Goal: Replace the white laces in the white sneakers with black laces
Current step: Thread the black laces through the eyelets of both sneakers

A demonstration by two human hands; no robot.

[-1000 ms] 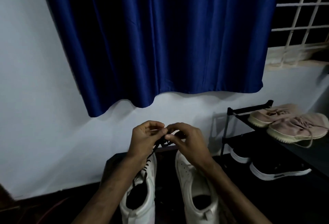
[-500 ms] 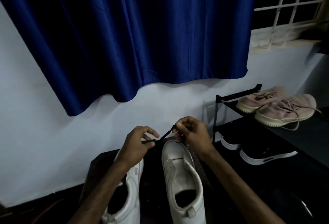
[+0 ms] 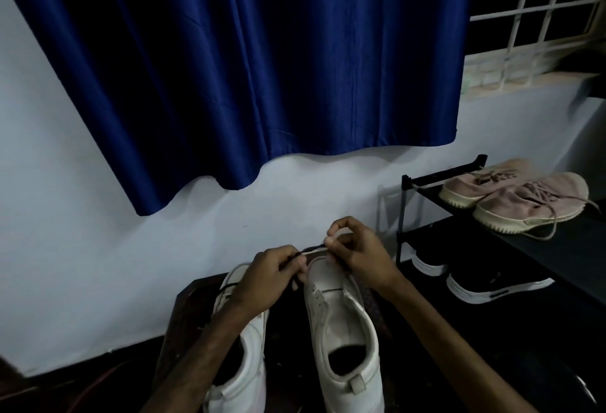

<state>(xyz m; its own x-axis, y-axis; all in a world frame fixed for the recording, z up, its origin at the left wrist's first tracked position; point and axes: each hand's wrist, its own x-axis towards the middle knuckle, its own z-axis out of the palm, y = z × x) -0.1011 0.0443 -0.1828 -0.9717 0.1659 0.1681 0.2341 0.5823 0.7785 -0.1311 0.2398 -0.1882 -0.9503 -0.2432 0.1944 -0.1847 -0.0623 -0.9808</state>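
Heels nearest: left sneaker (image 3: pixel 242 376) and right sneaker (image 3: pixel 341 324), both white, side by side on a dark stand (image 3: pixel 187 307), toes toward the wall. Left one partly hidden under a forearm; right one open at the throat, eyelets seemingly empty, though too dim to be sure. Just past the tongues, both hands busy above the toe ends. Left hand (image 3: pixel 265 278) curled, pinching the black lace (image 3: pixel 311 248) between thumb and fingers. Right hand (image 3: pixel 357 255) clamped on it too, thumb against forefinger, a little higher and farther off. Short run of lace drawn taut between the two pinches, just over the right sneaker's toe. Another dark strand lying across the left sneaker, perhaps threaded there already. By the look of it soft, light and limp, apt to twist or slide out of a loose pinch. Best taken close to the stiff tip, the one part likely firm enough to poke through an eyelet. Probably worth bracing the sneaker with a spare finger when drawing the length through. Farther right, black shoe rack (image 3: pixel 436 179), pink shoes (image 3: pixel 524 202) on top, black shoes (image 3: pixel 492 284) with white soles below. Beyond, pale wall (image 3: pixel 49 215), blue curtain (image 3: pixel 262 68), white window grille (image 3: pixel 531 2).
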